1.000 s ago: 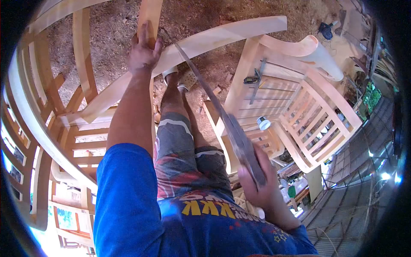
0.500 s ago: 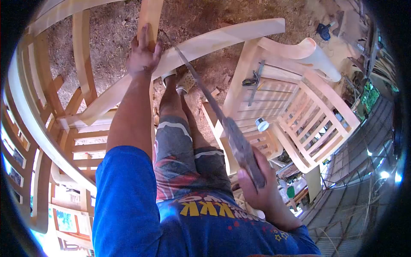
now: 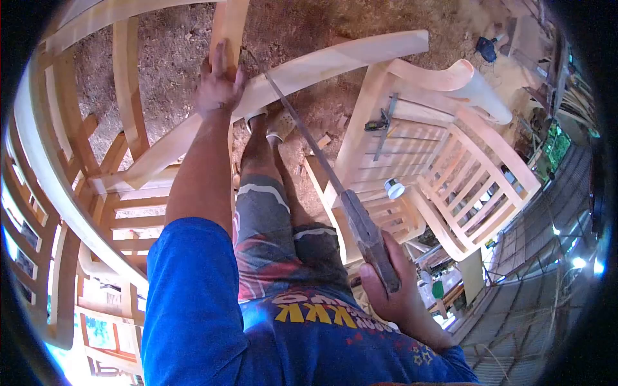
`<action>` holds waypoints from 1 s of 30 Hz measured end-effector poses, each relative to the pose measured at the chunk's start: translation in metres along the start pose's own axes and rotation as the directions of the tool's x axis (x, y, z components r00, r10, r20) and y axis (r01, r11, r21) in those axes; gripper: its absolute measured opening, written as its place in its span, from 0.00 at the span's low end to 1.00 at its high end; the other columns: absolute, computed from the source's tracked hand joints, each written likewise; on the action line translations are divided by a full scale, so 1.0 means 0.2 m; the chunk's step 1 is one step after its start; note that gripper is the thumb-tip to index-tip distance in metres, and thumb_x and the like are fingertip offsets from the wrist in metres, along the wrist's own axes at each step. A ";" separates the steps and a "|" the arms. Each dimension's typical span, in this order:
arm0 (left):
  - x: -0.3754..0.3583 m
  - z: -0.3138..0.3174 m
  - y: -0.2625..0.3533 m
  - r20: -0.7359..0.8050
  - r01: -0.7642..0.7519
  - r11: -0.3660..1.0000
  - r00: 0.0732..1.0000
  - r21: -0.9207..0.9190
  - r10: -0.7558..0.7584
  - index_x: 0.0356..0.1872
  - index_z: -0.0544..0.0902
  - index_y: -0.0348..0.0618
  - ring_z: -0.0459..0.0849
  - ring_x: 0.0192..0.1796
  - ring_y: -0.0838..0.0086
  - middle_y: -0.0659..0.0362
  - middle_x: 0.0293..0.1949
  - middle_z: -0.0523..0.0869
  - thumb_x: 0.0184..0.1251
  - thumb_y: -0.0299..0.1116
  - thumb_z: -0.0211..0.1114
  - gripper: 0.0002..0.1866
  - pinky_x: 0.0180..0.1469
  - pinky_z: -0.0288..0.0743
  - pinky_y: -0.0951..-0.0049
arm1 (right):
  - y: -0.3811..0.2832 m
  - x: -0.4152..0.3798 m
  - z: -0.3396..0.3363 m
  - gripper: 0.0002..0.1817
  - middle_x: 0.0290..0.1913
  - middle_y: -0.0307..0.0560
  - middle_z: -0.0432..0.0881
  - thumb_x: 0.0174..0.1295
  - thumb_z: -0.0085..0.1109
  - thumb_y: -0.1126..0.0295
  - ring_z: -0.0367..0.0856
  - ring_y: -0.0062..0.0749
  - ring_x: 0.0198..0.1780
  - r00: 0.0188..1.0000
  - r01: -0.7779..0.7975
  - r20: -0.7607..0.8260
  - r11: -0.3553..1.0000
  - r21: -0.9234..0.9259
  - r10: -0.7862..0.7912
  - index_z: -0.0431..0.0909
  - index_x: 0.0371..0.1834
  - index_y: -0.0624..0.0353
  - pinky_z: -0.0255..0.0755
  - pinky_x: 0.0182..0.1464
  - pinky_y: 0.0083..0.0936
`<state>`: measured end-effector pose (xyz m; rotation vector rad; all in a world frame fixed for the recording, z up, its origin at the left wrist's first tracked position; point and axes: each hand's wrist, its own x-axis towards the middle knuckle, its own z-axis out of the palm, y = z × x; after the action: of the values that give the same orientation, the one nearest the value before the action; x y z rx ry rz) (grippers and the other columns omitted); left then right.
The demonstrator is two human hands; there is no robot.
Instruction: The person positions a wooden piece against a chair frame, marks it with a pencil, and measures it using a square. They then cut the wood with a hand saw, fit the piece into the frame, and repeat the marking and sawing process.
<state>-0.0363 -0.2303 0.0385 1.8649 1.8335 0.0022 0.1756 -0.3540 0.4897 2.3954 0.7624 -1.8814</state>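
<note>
My left hand (image 3: pixel 219 87) presses on a straight pale wooden board (image 3: pixel 230 29), its index finger stretched along the face and its thumb spread out. Beneath that hand, a curved wooden piece (image 3: pixel 347 56) crosses the board. My right hand (image 3: pixel 399 289) is wrapped round the handle of a handsaw (image 3: pixel 322 151), close to my waist on the right. The saw's long, narrow blade runs up and left, and its far part crosses the curved piece just right of my left hand. How deep the blade sits in the wood cannot be made out.
Slatted wooden furniture frames (image 3: pixel 58 128) curve along the left. To the right stands a wooden chair frame (image 3: pixel 476 186), bearing a white round container (image 3: pixel 394 188) and a metal-bladed tool (image 3: pixel 386 125). Shavings cover the ground (image 3: pixel 154 58); a dark object (image 3: pixel 486 49) lies farther off.
My right hand and the saw have shifted slightly down and right, towards my body. My left hand stays on the board with only a slight shift.
</note>
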 end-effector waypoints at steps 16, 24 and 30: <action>0.02 -0.02 0.02 0.088 0.061 0.997 0.994 -0.047 -0.057 0.87 0.54 0.81 0.86 0.65 0.42 0.45 0.75 0.77 0.70 0.64 0.65 0.46 0.61 0.85 0.41 | 0.08 0.00 -0.01 0.33 0.51 0.68 0.89 0.77 0.60 0.63 0.93 0.58 0.55 0.995 0.091 -0.014 0.986 -0.143 -0.094 0.62 0.79 0.67 0.84 0.56 0.44; 0.01 0.00 0.00 0.044 0.025 0.995 0.999 -0.094 -0.021 0.86 0.54 0.84 0.87 0.65 0.44 0.45 0.75 0.77 0.69 0.61 0.66 0.46 0.59 0.87 0.42 | -0.11 1.09 0.29 0.22 0.45 0.74 0.87 0.77 0.60 0.63 0.87 0.75 0.51 0.968 0.214 -0.116 0.974 -0.078 -0.222 0.72 0.67 0.64 0.83 0.50 0.52; 0.01 0.00 0.01 0.075 0.058 0.998 0.996 -0.016 -0.056 0.87 0.53 0.85 0.88 0.64 0.44 0.45 0.76 0.76 0.69 0.64 0.65 0.47 0.59 0.86 0.41 | 0.04 0.28 0.12 0.31 0.52 0.71 0.87 0.77 0.61 0.60 0.88 0.66 0.59 0.992 0.101 -0.078 0.994 0.045 -0.097 0.68 0.76 0.67 0.81 0.60 0.48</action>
<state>-0.0352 -0.2283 0.0388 1.7757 1.8293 -0.0688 0.1659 -0.3474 0.4296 2.5164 0.8655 -1.8748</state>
